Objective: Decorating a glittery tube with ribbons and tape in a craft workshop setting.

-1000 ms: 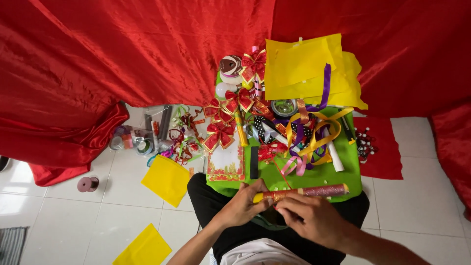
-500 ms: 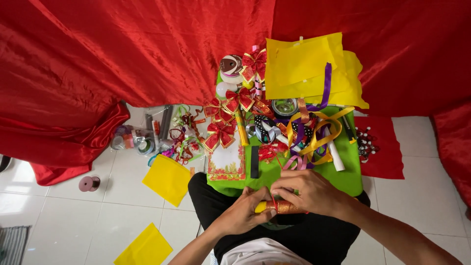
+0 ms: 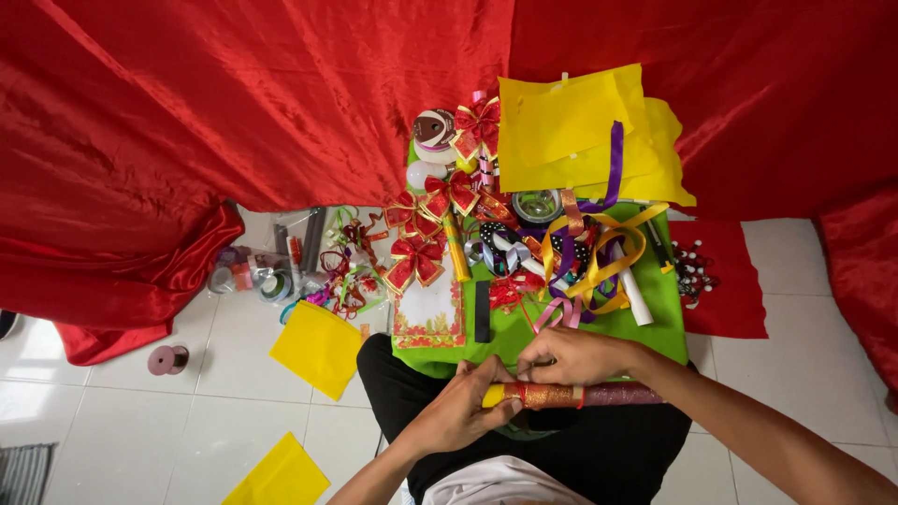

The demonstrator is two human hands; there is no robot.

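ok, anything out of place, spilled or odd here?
Mostly clutter, no damage visible. A yellow sheet and another lie loose on the floor, and a small spool sits apart by the red cloth. Both hands, left and right, hold the glittery roll.

Bows [image 3: 432, 217] left of ribbons [image 3: 585, 257]

Both forearms are bare from wrist to where they leave the picture, with no sleeve, watch or bracelet showing on either. The left hand [image 3: 458, 411] and the right hand [image 3: 575, 355] wear no gloves, and no rings can be made out, though the fingers are small in this view. The legs are covered in black trousers [image 3: 599, 449]. At the bottom edge sits a white garment [image 3: 500, 482], probably a shirt.
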